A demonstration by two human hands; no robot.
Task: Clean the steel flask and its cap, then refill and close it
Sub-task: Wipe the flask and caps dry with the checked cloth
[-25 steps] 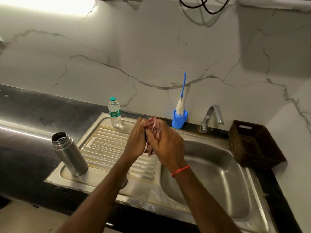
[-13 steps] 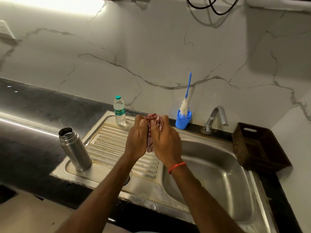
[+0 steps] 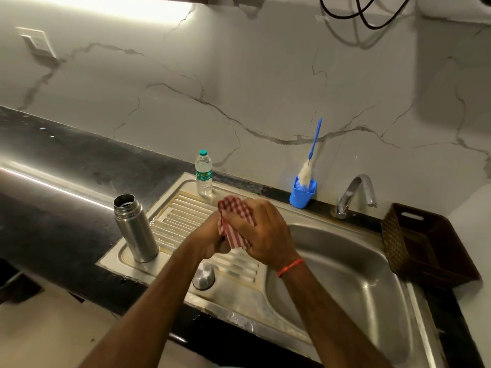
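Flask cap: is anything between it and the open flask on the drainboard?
No object sits on the drainboard between the cap and the flask. Only the left forearm crosses above that gap, and the left hand and right hand both grip the checked cloth.

Brushed-steel flask (image 3: pixel 135 229) and glossy steel sink (image 3: pixel 345 261), checked woven cloth (image 3: pixel 235 221), clear plastic bottle (image 3: pixel 204 173), polished black counter (image 3: pixel 66 181).

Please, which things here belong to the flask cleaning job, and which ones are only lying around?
For the job: steel flask, cap, checked cloth, bottle brush, water bottle, tap.
Lying about: brown basket, wall switch, black cables.
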